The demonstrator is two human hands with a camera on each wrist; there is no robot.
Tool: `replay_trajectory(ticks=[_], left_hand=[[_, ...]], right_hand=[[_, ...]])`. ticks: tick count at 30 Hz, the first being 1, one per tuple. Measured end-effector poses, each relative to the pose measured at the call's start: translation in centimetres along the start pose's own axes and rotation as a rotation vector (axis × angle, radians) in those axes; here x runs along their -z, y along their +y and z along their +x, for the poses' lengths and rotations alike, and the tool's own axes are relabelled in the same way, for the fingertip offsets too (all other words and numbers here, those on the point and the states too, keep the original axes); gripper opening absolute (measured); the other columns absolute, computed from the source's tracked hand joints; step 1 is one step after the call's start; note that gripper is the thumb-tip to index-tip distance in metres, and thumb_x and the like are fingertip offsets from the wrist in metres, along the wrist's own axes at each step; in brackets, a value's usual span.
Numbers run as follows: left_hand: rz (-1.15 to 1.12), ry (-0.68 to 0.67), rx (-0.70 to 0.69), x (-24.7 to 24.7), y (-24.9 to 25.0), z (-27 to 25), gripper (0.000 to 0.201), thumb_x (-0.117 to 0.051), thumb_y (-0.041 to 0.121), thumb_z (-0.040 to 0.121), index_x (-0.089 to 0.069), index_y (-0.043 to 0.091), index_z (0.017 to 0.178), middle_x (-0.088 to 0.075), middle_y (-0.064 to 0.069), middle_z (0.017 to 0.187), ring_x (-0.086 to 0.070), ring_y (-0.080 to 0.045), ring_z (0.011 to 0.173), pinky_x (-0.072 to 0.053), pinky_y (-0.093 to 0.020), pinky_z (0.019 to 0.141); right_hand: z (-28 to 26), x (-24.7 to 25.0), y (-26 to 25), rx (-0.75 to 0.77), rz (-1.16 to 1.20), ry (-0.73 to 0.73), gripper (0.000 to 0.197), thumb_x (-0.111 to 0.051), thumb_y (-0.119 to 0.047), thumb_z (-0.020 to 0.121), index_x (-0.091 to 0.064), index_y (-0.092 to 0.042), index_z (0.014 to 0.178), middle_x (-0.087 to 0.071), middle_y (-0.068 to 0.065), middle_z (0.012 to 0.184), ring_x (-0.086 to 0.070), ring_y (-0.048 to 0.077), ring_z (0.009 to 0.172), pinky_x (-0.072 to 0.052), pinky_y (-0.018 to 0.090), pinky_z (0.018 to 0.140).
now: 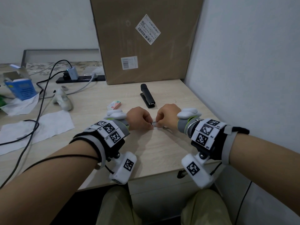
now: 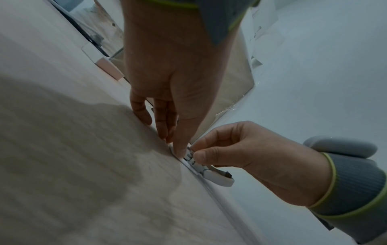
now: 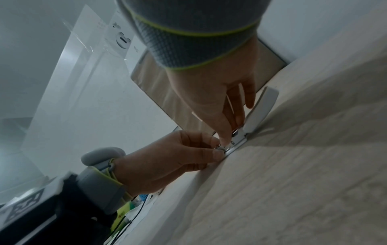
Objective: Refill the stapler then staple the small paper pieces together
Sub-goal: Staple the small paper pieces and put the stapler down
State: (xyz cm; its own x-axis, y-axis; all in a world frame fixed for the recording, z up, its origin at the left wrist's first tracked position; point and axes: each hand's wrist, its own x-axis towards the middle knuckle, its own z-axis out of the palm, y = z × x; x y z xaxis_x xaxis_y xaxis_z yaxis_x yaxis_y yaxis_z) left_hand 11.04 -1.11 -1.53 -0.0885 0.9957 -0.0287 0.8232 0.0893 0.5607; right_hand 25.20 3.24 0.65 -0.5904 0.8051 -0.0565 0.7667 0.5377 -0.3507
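You're mid-refill: your left hand (image 1: pixel 140 119) and right hand (image 1: pixel 167 114) both pinch the small white stapler (image 2: pixel 211 175) on the tabletop (image 1: pixel 155 148). Next, seat the staples squarely.

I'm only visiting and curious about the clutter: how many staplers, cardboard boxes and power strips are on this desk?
Staplers: 2, a black stapler and a white stapler with its lid up
Cardboard box: 1
Power strip: 1
Total: 4
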Motion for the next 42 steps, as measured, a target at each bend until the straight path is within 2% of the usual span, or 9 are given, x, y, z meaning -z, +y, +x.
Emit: replay_trajectory(ticks=[6, 9, 14, 18, 21, 24, 28, 34, 42], left_hand=[[-0.011, 0.001, 0.01, -0.1, 0.0, 0.0, 0.018, -0.077, 0.021, 0.072, -0.075, 0.011, 0.088, -0.06, 0.008, 0.068, -0.056, -0.014, 0.074, -0.042, -0.019, 0.062], [-0.009, 0.005, 0.015, -0.1, -0.1, 0.0, 0.019, -0.077, 0.02, 0.072, -0.075, 0.011, 0.088, -0.065, 0.001, 0.076, -0.057, -0.015, 0.075, -0.045, -0.023, 0.068], [0.0, -0.013, 0.025, -0.1, 0.1, 0.0, 0.02, -0.077, 0.019, 0.072, -0.074, 0.01, 0.09, -0.064, 0.0, 0.08, -0.057, -0.015, 0.076, -0.047, -0.024, 0.073], [0.007, -0.026, 0.022, 0.1, -0.1, 0.0, 0.021, -0.076, 0.018, 0.072, -0.073, 0.01, 0.092, -0.064, 0.001, 0.082, -0.057, -0.014, 0.078, -0.046, -0.018, 0.067], [-0.003, -0.034, 0.022, 0.1, -0.3, -0.1, 0.022, -0.076, 0.018, 0.072, -0.073, 0.01, 0.093, -0.064, 0.0, 0.08, -0.058, -0.014, 0.076, -0.043, -0.013, 0.064], [-0.008, -0.025, 0.029, 0.0, -0.7, -0.1, 0.022, -0.078, 0.021, 0.071, -0.074, 0.012, 0.09, -0.062, 0.004, 0.074, -0.056, -0.011, 0.07, -0.043, -0.014, 0.064], [-0.03, -0.006, 0.031, -0.2, -0.8, -0.1, 0.02, -0.078, 0.021, 0.07, -0.075, 0.013, 0.087, -0.063, 0.005, 0.071, -0.055, -0.007, 0.064, -0.042, -0.012, 0.062], [-0.041, 0.0, 0.018, -0.2, -0.5, 0.1, 0.022, -0.08, 0.021, 0.07, -0.075, 0.011, 0.088, -0.059, 0.009, 0.064, -0.052, -0.004, 0.058, -0.039, -0.001, 0.05], [-0.02, 0.012, 0.014, -0.1, -1.1, 0.1, 0.023, -0.079, 0.021, 0.07, -0.076, 0.008, 0.088, -0.058, 0.01, 0.062, -0.051, -0.005, 0.055, -0.037, 0.001, 0.044]], right_hand=[[-0.5, -0.1, 0.3, 0.057, 0.01, 0.044, 0.013, -0.068, -0.016, 0.08, -0.076, -0.016, 0.091, -0.074, 0.002, 0.098, -0.062, 0.016, 0.08, -0.04, 0.02, 0.06], [-0.4, -0.3, 0.4, 0.064, -0.018, 0.028, 0.015, -0.067, -0.015, 0.08, -0.077, -0.018, 0.09, -0.073, 0.001, 0.098, -0.055, 0.012, 0.078, -0.032, 0.016, 0.05], [-0.9, 1.3, 1.5, 0.014, 0.028, 0.1, 0.019, -0.066, -0.021, 0.082, -0.073, -0.016, 0.1, -0.068, 0.003, 0.1, -0.064, 0.019, 0.097, -0.043, 0.024, 0.074], [-1.9, 2.9, 4.6, -0.048, -0.061, 0.043, 0.039, -0.07, -0.036, 0.08, -0.066, -0.015, 0.113, -0.064, 0.003, 0.119, -0.059, 0.022, 0.11, -0.045, 0.03, 0.09], [-2.7, 3.5, 7.1, -0.12, -0.099, -0.023, 0.051, -0.074, -0.039, 0.075, -0.06, -0.018, 0.119, -0.062, 0.002, 0.121, -0.058, 0.019, 0.103, -0.045, 0.03, 0.091], [-3.4, 3.2, 8.2, -0.127, -0.064, -0.058, 0.047, -0.078, -0.03, 0.074, -0.063, -0.016, 0.116, -0.066, 0.004, 0.115, -0.054, 0.014, 0.089, -0.045, 0.027, 0.086], [-3.5, 2.4, 8.3, -0.078, 0.034, 0.002, 0.03, -0.075, -0.02, 0.076, -0.07, -0.014, 0.105, -0.071, 0.005, 0.108, -0.058, 0.011, 0.086, -0.046, 0.024, 0.083], [-2.6, 2.3, 7.8, -0.032, 0.104, 0.085, 0.017, -0.073, -0.017, 0.077, -0.074, -0.012, 0.093, -0.073, 0.005, 0.098, -0.063, 0.013, 0.084, -0.039, 0.008, 0.063], [-1.4, 3.1, 3.9, 0.081, 0.113, 0.139, 0.017, -0.073, -0.025, 0.08, -0.073, -0.011, 0.089, -0.073, 0.006, 0.097, -0.06, 0.013, 0.081, -0.046, 0.023, 0.074]])
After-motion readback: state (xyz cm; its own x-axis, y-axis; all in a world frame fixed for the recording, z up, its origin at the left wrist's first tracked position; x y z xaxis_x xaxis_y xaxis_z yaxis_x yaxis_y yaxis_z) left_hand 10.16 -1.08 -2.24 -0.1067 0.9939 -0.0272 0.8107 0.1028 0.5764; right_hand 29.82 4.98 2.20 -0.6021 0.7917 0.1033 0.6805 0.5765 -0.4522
